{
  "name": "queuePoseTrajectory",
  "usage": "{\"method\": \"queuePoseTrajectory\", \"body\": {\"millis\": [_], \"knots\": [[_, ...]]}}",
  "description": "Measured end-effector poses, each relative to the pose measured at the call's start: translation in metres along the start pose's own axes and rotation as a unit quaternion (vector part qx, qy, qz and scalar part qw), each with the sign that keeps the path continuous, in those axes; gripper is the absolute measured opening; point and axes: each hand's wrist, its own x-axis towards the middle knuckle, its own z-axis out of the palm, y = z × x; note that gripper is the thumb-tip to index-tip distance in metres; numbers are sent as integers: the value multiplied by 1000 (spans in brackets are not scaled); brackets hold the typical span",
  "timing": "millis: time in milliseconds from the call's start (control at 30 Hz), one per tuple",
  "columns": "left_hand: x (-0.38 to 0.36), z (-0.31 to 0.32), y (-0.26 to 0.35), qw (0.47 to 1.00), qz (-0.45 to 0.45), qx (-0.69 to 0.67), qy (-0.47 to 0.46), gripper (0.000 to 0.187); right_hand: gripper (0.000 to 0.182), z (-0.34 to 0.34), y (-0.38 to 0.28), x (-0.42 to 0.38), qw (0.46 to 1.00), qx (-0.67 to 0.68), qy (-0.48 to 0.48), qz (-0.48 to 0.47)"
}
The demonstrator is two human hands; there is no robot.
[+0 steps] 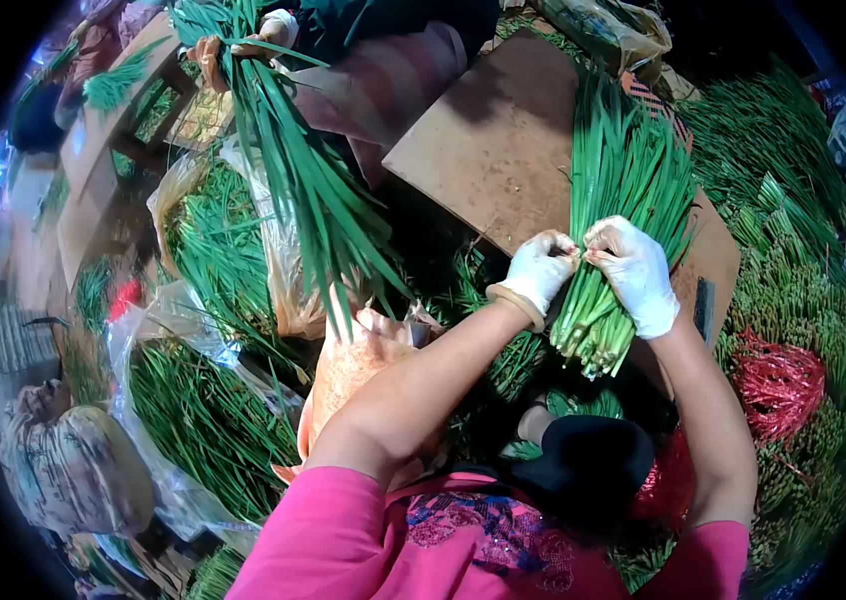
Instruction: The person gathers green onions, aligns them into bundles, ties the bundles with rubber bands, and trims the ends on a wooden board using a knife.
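Note:
A thick bundle of long green stalks (633,165) lies on a brown board (493,150), its pale cut ends pointing toward my body. My left hand (543,268), in a white glove, is closed at the bundle's left edge, fingertips pinched. From the right, my right hand (633,272), also white-gloved, rests over the bundle with its fingers pinched close to the left ones. Something small and reddish shows between the fingertips, too small to make out.
A co-worker's hands (243,45) hold another green bunch (308,170) at the upper left. Plastic bags of greens (208,425) stand at the left. Red strings (778,385) lie on piled stalks (813,300) at the right.

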Motion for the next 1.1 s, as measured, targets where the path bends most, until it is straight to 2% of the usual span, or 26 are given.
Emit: {"method": "queuePoseTrajectory", "body": {"millis": [33, 67, 100, 167, 200, 300, 433, 700, 867, 967, 1100], "knots": [[1, 3, 1, 997, 6, 71, -1, 9, 19, 8, 1, -2, 990, 133, 46, -28], [0, 4, 1, 983, 88, 162, 10, 9, 18, 8, 0, -2, 994, 96, 40, -44], [-3, 3, 5, 986, 71, 151, -1, 9, 18, 7, -4, -1, 996, 61, 34, -61], [-3, -1, 17, 990, 38, 132, -22, 8, 17, 2, 3, 9, 985, -163, -59, -4], [0, -4, 17, 999, 14, 22, -35, 7, 16, -1, 0, 13, 974, -209, -83, -37], [-1, -15, 22, 974, -138, -179, 13, 5, 11, 4, -2, 24, 951, -275, -144, -8], [-5, -14, 29, 967, -139, -212, 3, 6, 12, 9, -14, 35, 899, -390, -195, -39], [-8, -13, 29, 967, -138, -212, -16, 4, 16, 14, -24, 48, 873, -407, -268, 17], [-6, -11, 10, 977, -66, -201, -6, 9, 18, 15, -19, 48, 884, -392, -252, 20], [-7, -10, 14, 974, -69, -217, -12, 12, 19, 15, -18, 48, 882, -398, -251, 30], [-3, -9, 5, 984, -11, -178, -27, 16, 19, 14, -15, 46, 893, -380, -240, 22]]}}
